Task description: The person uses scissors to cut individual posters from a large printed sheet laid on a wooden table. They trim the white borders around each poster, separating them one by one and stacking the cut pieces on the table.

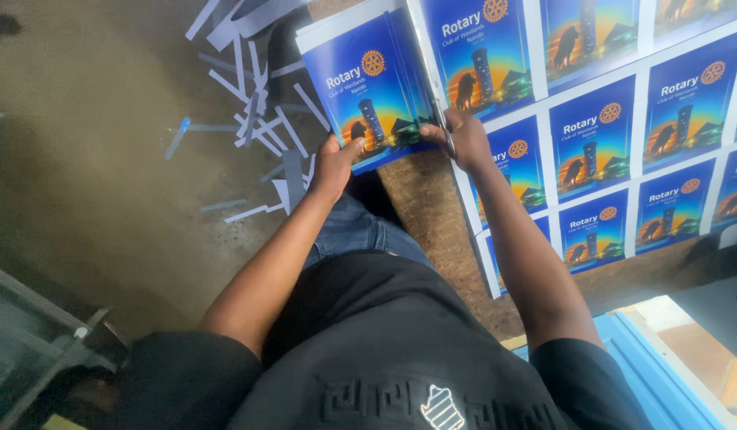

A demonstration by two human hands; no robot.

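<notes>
The left hand [334, 163] pinches a cut blue card [367, 87]. Beside it, the right hand [462, 137] is closed on what look like scissors [440, 111], cutting the printed sheet [615, 119].

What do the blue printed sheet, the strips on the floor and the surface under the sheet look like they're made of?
Blue printed sheet: looks like glossy coated paper or thin card, with light sheen and white margins. Strips: apparently the same paper, thin, flat, pale offcuts. Surface under the sheet: brown and speckled, possibly chipboard or cork; unclear.
</notes>
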